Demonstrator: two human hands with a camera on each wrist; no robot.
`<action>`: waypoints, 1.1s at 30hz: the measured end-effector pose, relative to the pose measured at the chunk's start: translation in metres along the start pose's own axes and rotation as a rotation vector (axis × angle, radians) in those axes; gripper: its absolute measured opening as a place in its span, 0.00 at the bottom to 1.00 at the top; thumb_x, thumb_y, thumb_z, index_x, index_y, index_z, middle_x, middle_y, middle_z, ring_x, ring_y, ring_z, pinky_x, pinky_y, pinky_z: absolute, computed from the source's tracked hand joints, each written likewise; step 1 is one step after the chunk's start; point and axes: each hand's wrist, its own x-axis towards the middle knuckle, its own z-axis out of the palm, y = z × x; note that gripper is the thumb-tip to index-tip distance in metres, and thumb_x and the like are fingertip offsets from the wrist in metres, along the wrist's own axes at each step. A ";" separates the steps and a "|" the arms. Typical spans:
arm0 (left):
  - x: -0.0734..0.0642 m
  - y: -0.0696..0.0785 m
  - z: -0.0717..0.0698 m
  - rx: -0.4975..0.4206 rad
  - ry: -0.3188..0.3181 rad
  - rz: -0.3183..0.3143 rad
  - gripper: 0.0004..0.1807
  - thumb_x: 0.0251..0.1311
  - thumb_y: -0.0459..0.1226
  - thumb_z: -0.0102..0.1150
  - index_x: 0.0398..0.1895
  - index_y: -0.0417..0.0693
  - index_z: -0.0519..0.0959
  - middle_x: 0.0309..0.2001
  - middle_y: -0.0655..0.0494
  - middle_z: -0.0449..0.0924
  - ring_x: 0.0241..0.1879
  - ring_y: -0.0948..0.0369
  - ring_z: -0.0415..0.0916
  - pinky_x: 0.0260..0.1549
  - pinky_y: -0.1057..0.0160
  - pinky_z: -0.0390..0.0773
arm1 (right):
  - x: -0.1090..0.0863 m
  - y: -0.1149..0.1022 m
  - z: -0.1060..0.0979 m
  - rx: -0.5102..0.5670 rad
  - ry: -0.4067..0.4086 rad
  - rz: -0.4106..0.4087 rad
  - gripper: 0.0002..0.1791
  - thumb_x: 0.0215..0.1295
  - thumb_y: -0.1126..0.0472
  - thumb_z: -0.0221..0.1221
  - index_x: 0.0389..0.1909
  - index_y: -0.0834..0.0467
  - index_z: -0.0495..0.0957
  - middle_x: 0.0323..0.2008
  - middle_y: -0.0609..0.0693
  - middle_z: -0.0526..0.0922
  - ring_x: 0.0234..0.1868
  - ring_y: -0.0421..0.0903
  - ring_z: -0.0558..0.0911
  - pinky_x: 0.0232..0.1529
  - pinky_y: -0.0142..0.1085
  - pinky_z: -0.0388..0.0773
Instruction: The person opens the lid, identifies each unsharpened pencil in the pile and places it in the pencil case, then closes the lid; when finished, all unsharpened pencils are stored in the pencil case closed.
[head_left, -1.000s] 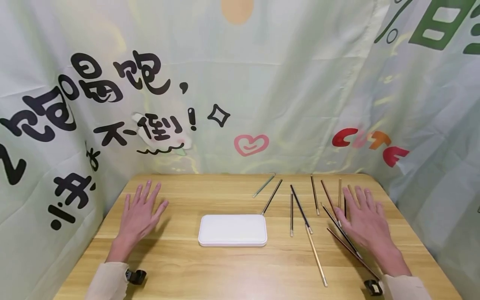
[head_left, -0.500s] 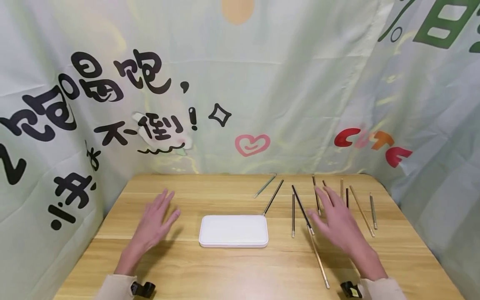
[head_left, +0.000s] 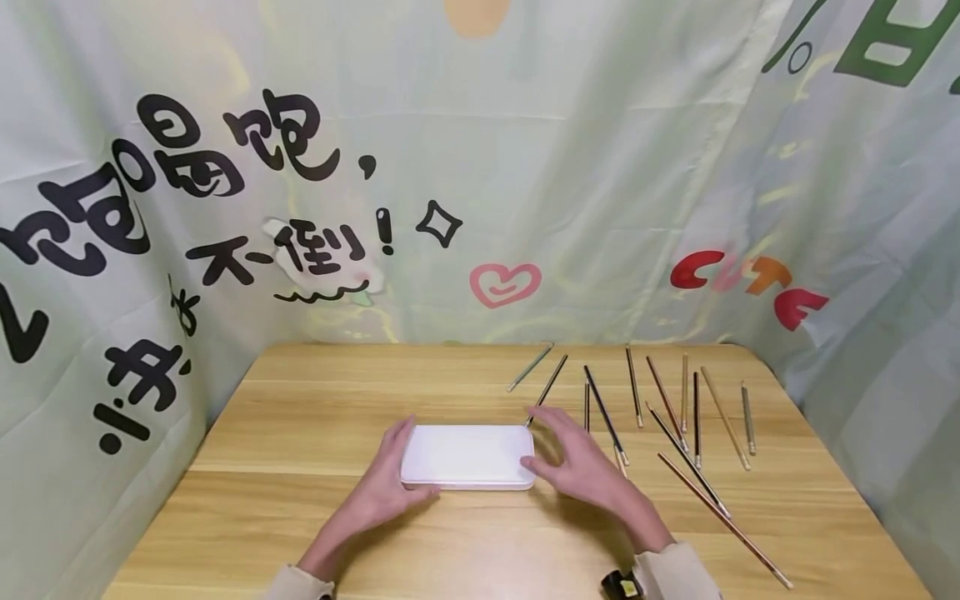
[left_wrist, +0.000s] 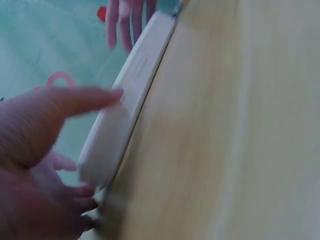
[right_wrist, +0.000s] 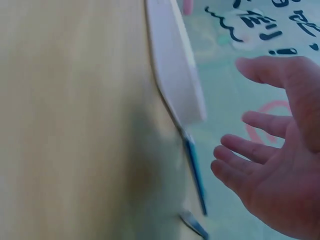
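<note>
A flat white case (head_left: 468, 457) with rounded corners lies on the table. At its left end is my left hand (head_left: 386, 483), thumb stretched along the front side and fingers around the end. My right hand (head_left: 581, 458) stands by the right end, fingers spread and apart; the right wrist view shows a gap between that hand (right_wrist: 277, 165) and the case (right_wrist: 175, 60). A dark pencil (head_left: 552, 382) reaches to the case's back right corner. Behind the right hand, another dark pencil (head_left: 587, 404) is partly hidden.
Several pencils are scattered over the right side of the wooden table (head_left: 300, 433), among them a reddish-brown one (head_left: 723, 518) near the front and a light wood one (head_left: 724, 417). A printed curtain (head_left: 600, 208) rises along the table's back and sides.
Both hands have come inward from the table's sides to the two ends of the white case. The right hand has uncovered the pencils at the right. The case stays put.
</note>
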 end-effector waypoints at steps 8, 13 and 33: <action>0.010 0.004 0.015 0.054 0.100 0.002 0.62 0.40 0.40 0.82 0.78 0.33 0.56 0.74 0.36 0.56 0.68 0.41 0.65 0.67 0.43 0.68 | 0.012 -0.004 0.024 0.049 -0.088 -0.041 0.48 0.52 0.57 0.77 0.72 0.66 0.67 0.71 0.64 0.68 0.67 0.64 0.72 0.63 0.57 0.74; 0.010 0.004 0.025 0.083 0.189 0.029 0.63 0.35 0.42 0.83 0.75 0.28 0.59 0.71 0.34 0.59 0.65 0.40 0.68 0.64 0.42 0.71 | 0.013 -0.006 0.026 0.034 -0.082 -0.028 0.49 0.50 0.58 0.79 0.72 0.66 0.67 0.71 0.63 0.69 0.67 0.63 0.73 0.65 0.56 0.73; 0.009 0.005 0.040 0.109 0.293 0.002 0.62 0.28 0.44 0.84 0.74 0.36 0.65 0.68 0.39 0.67 0.59 0.42 0.74 0.58 0.44 0.78 | 0.014 -0.005 0.027 -0.020 -0.026 0.028 0.48 0.38 0.61 0.82 0.66 0.68 0.75 0.67 0.64 0.74 0.57 0.59 0.81 0.46 0.38 0.85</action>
